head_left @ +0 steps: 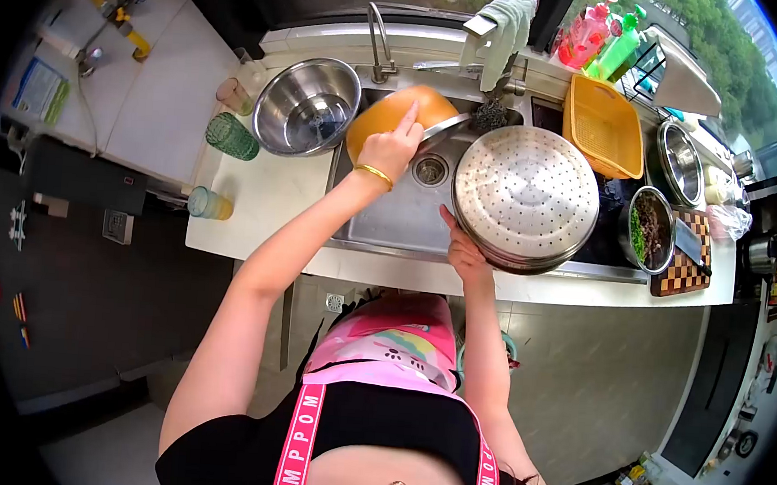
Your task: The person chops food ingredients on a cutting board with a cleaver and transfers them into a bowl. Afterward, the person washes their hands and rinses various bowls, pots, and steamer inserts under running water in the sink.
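Note:
My left hand (391, 148) is over the sink (381, 219), against a tilted orange bowl (379, 116) with a metal rim. Its index finger lies along the bowl's outside, and the other fingers curl near the rim, partly hidden. My right hand (469, 253) grips the lower edge of a round, perforated steel steamer pan (527, 189). The pan is tipped so its holed base faces me, over the sink's right part. Most of my right fingers are hidden beneath it.
A large steel basin (306, 106) and green glasses (232, 136) stand left of the sink. A faucet (379, 48) rises behind. To the right are a yellow basket (604, 127), a bowl of chopped food (648, 229) and a cleaver (690, 246) on a checkered board (679, 279).

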A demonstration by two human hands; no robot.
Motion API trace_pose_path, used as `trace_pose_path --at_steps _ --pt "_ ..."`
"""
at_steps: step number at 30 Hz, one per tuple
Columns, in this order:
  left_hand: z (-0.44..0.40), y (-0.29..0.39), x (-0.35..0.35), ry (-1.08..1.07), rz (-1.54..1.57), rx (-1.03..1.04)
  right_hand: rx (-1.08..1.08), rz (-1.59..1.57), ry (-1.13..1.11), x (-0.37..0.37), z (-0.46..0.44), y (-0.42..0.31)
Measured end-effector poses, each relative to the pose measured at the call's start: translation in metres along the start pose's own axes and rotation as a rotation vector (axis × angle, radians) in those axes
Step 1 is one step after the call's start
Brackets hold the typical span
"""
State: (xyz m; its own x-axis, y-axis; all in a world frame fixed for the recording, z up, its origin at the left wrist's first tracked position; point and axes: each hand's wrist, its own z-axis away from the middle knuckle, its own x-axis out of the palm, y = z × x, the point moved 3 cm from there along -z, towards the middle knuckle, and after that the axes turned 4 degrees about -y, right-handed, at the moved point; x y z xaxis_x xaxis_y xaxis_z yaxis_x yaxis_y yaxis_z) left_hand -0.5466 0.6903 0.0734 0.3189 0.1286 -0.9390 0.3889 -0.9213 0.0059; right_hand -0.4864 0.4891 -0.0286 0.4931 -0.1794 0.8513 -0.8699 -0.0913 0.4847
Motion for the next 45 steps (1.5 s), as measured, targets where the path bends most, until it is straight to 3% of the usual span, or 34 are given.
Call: trace_pose_path --at_steps 1,4,7,9,11,12,15,16,18,20,22,25,27,29,30,31,32,34,36,37,38,39,42,44,45 --pt "-0.003 -0.004 0.011 -0.01 0.01 -0.001 -0.009 -0.005 0.009 -0.001 0.002 -0.006" --pt "-0.004 -0.02 0.042 -0.101 0.347 -0.373 -0.015 0.038 0.155 -0.003 0.016 -0.029" --pt "0.032 -0.045 0.138 0.036 0.574 -0.646 -0.123 0.117 0.427 -0.005 0.034 -0.066" --pt "0.063 -0.042 0.182 0.011 0.617 -0.883 -0.265 0.444 0.791 -0.014 0.051 -0.101" --pt "0.089 -0.034 0.216 -0.035 0.709 -1.056 -0.292 0.573 0.997 -0.014 0.054 -0.126" --pt "0.107 -0.031 0.244 -0.075 0.704 -1.067 -0.271 0.893 1.138 0.003 0.04 -0.123" --pt "0.138 -0.024 0.29 -0.183 0.827 -1.172 -0.144 1.414 1.325 0.023 0.018 -0.14" --pt "0.142 -0.024 0.291 -0.182 0.825 -1.18 -0.143 1.558 1.32 0.026 0.009 -0.147" --pt "0.154 -0.015 0.304 -0.478 1.242 -1.383 -0.199 1.799 1.257 0.033 -0.008 -0.159" --pt "0.169 -0.022 0.313 -0.374 1.185 -1.342 -0.19 1.943 1.202 0.009 -0.004 -0.192" --pt "0.17 -0.031 0.318 -0.172 1.073 -1.226 -0.101 2.516 1.139 0.001 -0.01 -0.218" --pt "0.093 0.03 0.176 -0.442 1.736 -1.452 0.043 2.372 1.11 0.063 -0.048 -0.179" --pt "0.099 0.046 0.176 -0.406 1.875 -1.417 0.113 2.411 1.066 0.079 -0.057 -0.182" --pt "0.1 0.055 0.174 -0.368 2.009 -1.368 0.286 2.249 0.867 0.09 -0.069 -0.197" --pt "0.1 0.057 0.172 -0.312 2.152 -1.439 0.439 2.196 0.889 0.097 -0.079 -0.209" --pt "0.097 0.06 0.169 -0.249 2.298 -1.508 0.506 2.401 0.809 0.102 -0.094 -0.232" --pt "0.094 0.061 0.165 -0.238 2.308 -1.549 0.182 3.055 0.543 0.118 -0.111 -0.242" --pt "0.096 0.06 0.164 -0.197 2.225 -1.551 -0.06 3.286 0.45 0.136 -0.154 -0.269" --pt "0.09 0.06 0.155 -0.145 2.065 -1.525 -0.047 3.538 0.459 0.142 -0.191 -0.287" --pt "0.09 0.059 0.152 -0.116 1.982 -1.518 0.175 3.869 0.461 0.144 -0.201 -0.294" --pt "0.083 0.06 0.143 -0.069 1.939 -1.538 0.116 4.075 0.283 0.132 -0.199 -0.335" --pt "0.078 0.06 0.135 -0.026 1.894 -1.559 0.363 4.043 0.434 0.128 -0.194 -0.353" --pt "0.075 0.059 0.132 -0.022 1.946 -1.524 0.495 3.995 0.517 0.129 -0.189 -0.335" --pt "0.065 0.056 0.123 -0.008 1.947 -1.501 0.251 3.759 0.575 0.132 -0.185 -0.306" --pt "0.071 0.054 0.133 -0.028 1.979 -1.468 -0.073 3.443 0.514 0.129 -0.174 -0.285"
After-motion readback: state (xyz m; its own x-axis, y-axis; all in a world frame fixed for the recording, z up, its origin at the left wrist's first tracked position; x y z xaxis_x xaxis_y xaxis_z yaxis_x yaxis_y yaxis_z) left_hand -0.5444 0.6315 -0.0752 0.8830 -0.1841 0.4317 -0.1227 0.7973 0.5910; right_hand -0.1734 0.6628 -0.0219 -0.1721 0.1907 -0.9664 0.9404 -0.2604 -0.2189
